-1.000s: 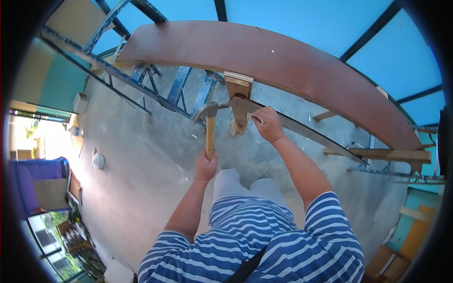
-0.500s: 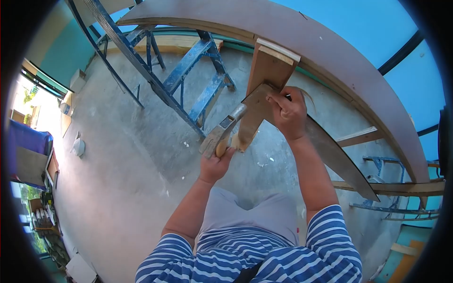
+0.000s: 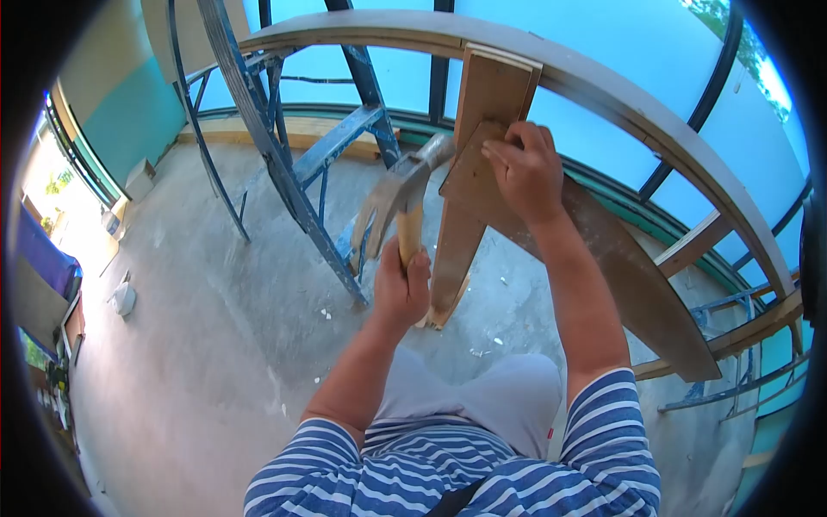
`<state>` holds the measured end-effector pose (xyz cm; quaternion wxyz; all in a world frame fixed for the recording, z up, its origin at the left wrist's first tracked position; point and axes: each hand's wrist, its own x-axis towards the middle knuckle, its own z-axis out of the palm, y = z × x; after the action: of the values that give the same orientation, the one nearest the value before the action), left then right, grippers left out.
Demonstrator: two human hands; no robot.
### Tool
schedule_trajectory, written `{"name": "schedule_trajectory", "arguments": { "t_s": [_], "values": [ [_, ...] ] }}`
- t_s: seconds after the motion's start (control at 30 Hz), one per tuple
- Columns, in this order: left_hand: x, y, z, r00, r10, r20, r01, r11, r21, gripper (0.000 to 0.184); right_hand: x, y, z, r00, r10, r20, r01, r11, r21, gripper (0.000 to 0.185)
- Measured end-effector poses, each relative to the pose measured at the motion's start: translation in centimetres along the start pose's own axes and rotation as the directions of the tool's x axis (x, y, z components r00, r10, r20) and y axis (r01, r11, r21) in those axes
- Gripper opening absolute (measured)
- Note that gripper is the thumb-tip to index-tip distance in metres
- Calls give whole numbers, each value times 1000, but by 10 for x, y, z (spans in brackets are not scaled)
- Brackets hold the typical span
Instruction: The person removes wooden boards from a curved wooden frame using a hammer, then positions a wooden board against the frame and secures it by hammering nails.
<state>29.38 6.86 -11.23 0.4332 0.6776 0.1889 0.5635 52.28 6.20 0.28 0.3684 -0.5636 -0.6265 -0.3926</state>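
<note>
My left hand is wrapped round the wooden handle of a claw hammer, its head raised and slightly blurred left of the boards. My right hand has its fingers curled together over the upper end of a long slanting board; what they pinch, if anything, is too small to make out. That board lies across an upright plank, whose top meets the curved wooden frame. A dark spot shows on the slanting board beside my fingertips.
A blue paint-spattered stepladder stands at the left, close to the hammer. Scraps lie on the concrete floor. A crossbeam and another blue metal stand are at the right. A white bag-like object sits far left.
The view has tilted and come nearer the boards. The hammer, lower and tilted half a second ago, is now raised upright in my left hand. My right hand remains at the board's upper end.
</note>
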Motion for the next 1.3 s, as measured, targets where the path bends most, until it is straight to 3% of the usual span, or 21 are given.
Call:
{"name": "schedule_trajectory", "arguments": {
  "t_s": [0.1,0.2,0.3,0.4,0.5,0.6,0.7,0.8,0.9,1.0,1.1,1.2,1.3],
  "values": [
    [1,-20,3,965,263,-16,-258,955,144,33,0,2,-1,999,-50,-12,50,999,-4,18],
    [-2,-25,9,996,57,67,-68,984,167,33,-3,-2,-2,999,-42,-1,42,998,-41,18],
    [0,-33,16,996,67,60,-83,938,337,30,-3,-3,0,1000,14,-27,-14,1000,-18,18],
    [-5,-32,14,999,37,38,-45,968,246,30,-1,-2,0,999,34,-28,-34,999,-1,18],
    [-5,-29,18,976,205,-72,-192,969,155,38,-2,0,0,1000,3,-7,-4,999,-34,18],
    [4,-19,16,995,37,93,-58,968,245,38,-3,-1,1,999,20,25,-18,997,-75,18],
    [13,-20,22,992,117,43,-124,930,345,38,-2,-1,2,1000,8,28,-5,994,-106,19],
    [5,-21,16,984,169,55,-177,959,219,36,-3,0,3,1000,-6,15,8,994,-109,20],
    [0,-22,14,963,267,39,-269,939,212,35,-3,-1,0,1000,-16,5,17,996,-86,18],
    [9,-23,16,993,104,60,-116,959,258,33,-2,-2,-1,1000,9,19,-7,997,-82,15],
    [16,-17,15,970,242,17,-235,920,314,31,1,-2,0,1000,15,26,-13,996,-88,13],
    [7,-11,11,942,336,8,-334,936,110,29,-1,-1,1,1000,27,14,-26,998,-65,14],
    [12,1,11,991,112,69,-124,970,211,29,0,-1,2,999,41,16,-40,998,-46,14]
  ]
}}
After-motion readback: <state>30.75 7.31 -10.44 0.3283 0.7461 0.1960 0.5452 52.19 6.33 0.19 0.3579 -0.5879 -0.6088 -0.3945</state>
